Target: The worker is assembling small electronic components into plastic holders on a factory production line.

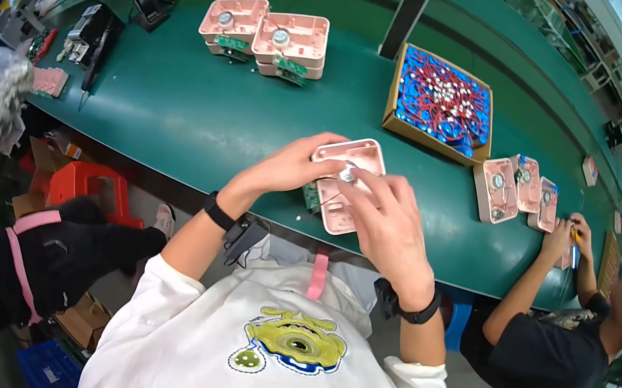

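Observation:
A pale pink plastic housing is tilted up at the near edge of the green table, in front of my body. My left hand grips its left side, thumb reaching over the inside. My right hand lies over the housing's right part, its fingers closed at a small round silver speaker in the middle. A green circuit board hangs out at the left side on thin wires. My right fingers hide part of the housing's inside.
Stacked pink housings with speakers and boards stand at the far left. A cardboard box holds blue wrapped cells with red wires. More housings stand right, near a co-worker's hands. A black tool stand and another person are left.

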Demonstrator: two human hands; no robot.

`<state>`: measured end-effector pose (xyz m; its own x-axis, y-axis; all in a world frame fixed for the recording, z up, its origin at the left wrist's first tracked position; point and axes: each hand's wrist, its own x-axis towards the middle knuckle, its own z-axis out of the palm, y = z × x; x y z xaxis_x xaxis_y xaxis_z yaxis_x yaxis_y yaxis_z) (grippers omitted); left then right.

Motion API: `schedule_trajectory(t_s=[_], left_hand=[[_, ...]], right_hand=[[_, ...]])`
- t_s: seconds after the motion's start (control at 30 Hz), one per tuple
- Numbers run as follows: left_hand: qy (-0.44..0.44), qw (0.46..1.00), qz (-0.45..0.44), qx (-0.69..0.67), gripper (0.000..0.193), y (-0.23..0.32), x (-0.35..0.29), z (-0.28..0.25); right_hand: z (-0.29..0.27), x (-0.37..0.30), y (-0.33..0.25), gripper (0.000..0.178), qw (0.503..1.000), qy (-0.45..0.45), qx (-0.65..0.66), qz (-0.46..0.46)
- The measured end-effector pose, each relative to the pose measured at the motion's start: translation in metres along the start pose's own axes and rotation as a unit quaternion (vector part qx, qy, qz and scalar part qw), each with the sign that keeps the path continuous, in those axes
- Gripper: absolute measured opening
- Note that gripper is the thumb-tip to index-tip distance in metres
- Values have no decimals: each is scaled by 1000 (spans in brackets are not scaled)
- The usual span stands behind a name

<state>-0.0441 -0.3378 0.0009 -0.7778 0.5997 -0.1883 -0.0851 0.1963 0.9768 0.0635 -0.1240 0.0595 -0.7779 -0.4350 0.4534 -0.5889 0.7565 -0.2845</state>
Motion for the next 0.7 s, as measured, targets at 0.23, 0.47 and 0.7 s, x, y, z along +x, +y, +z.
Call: schedule_trajectory(t_s=[0.23, 0.47, 0.7], left_hand=[[-62, 993, 52, 84, 43, 15, 25, 34], [236, 953, 147, 116, 27, -5, -35, 39], [182, 976, 89, 77, 27, -7, -42, 58]], right_hand=[[0, -18, 29, 21, 996, 8, 92, 2], [-9, -18, 21, 10, 840, 151, 448, 266], [-16, -9, 23, 15, 741, 168, 579, 295]])
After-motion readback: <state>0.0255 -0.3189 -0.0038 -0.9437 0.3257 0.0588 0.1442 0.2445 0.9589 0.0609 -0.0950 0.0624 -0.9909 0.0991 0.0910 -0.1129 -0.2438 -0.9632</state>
